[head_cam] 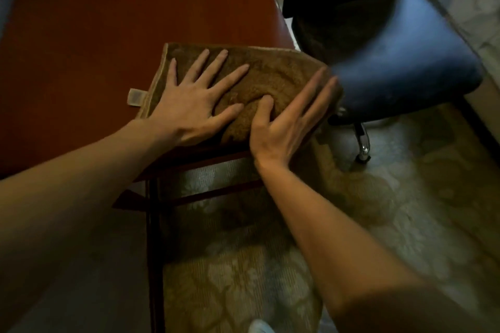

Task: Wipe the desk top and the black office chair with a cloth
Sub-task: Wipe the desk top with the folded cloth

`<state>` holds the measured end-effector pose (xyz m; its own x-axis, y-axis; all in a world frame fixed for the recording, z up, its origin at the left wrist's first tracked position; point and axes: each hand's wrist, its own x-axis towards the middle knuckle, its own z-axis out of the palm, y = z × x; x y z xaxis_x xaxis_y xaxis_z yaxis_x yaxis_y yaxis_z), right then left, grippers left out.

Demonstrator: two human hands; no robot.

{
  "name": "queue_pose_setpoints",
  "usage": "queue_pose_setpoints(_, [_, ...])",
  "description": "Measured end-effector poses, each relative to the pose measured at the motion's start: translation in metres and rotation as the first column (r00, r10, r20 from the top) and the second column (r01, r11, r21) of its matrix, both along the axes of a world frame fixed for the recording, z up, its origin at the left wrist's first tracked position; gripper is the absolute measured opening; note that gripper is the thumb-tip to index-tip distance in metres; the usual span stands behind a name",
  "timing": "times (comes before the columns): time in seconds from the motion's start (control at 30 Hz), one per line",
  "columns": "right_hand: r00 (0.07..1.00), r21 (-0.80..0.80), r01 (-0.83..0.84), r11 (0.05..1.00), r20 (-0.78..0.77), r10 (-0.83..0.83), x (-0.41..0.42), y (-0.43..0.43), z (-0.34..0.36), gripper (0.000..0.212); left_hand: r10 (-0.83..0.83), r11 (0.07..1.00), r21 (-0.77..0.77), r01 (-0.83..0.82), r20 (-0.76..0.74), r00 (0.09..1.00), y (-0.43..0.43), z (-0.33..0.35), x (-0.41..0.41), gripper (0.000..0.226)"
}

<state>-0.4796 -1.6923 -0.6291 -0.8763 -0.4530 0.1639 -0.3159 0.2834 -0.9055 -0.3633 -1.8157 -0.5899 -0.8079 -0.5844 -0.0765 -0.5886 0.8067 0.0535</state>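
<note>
A brown terry cloth (270, 67) lies folded on the near right corner of the reddish wooden desk top (89, 35). My left hand (194, 97) presses flat on its left half, fingers spread and straight. My right hand (289, 119) rests along the cloth's right edge at the desk corner, fingers straight and thumb pushed into a bulge of the fabric. The black office chair (400, 62) stands just right of the desk, its glossy seat edge nearly touching my right fingertips.
A small pale tag (136, 97) sticks out from the cloth's left edge. The chair's chrome base leg (364, 143) stands on a patterned beige carpet (405, 211). Dark desk frame rails (189, 170) run below the desk edge. A pale fabric surface (473, 8) lies at far right.
</note>
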Motion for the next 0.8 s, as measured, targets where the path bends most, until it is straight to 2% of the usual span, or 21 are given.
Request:
queue_pose_setpoints(0.1, [0.967, -0.168, 0.134, 0.977, 0.237, -0.092, 0.004, -0.011, 0.006, 0.098, -0.032, 0.999, -0.015, 0.031, -0.06, 0.998, 0.007, -0.005, 0.008, 0.066])
queue_pose_setpoints(0.17, [0.89, -0.191, 0.242, 0.951, 0.434, -0.14, 0.0, -0.015, 0.008, 0.1, -0.042, 0.999, -0.035, 0.04, -0.071, 0.997, 0.008, -0.009, 0.009, 0.066])
queue_pose_setpoints(0.23, [0.815, -0.161, 0.302, 0.94, 0.555, -0.167, 0.0, -0.019, 0.008, 0.099, -0.032, 0.998, -0.057, 0.028, -0.079, 0.996, 0.006, -0.011, 0.011, 0.067])
queue_pose_setpoints(0.43, [0.775, -0.138, 0.338, 0.931, 0.602, -0.192, 0.012, -0.025, 0.01, 0.093, -0.097, 0.994, -0.056, 0.095, -0.048, 0.994, 0.004, -0.008, 0.015, 0.07])
queue_pose_setpoints(0.6, [0.678, -0.111, 0.392, 0.913, 0.706, -0.206, 0.015, -0.033, 0.022, 0.094, -0.099, 0.995, 0.005, 0.099, -0.03, 0.995, 0.003, 0.003, 0.027, 0.068])
queue_pose_setpoints(0.67, [0.678, -0.096, 0.363, 0.927, 0.709, -0.192, 0.016, -0.031, 0.025, 0.091, -0.029, 0.999, 0.034, 0.031, -0.074, 0.997, 0.006, 0.008, 0.03, 0.068])
queue_pose_setpoints(0.73, [0.706, -0.075, 0.27, 0.96, 0.693, -0.145, 0.014, -0.018, 0.023, 0.087, 0.182, 0.982, 0.091, -0.168, -0.179, 0.967, 0.015, 0.011, 0.024, 0.074])
queue_pose_setpoints(0.8, [0.756, -0.058, 0.153, 0.987, 0.65, -0.079, 0.013, 0.001, 0.018, 0.084, 0.423, 0.9, 0.195, -0.389, -0.181, 0.888, 0.028, 0.011, 0.009, 0.084])
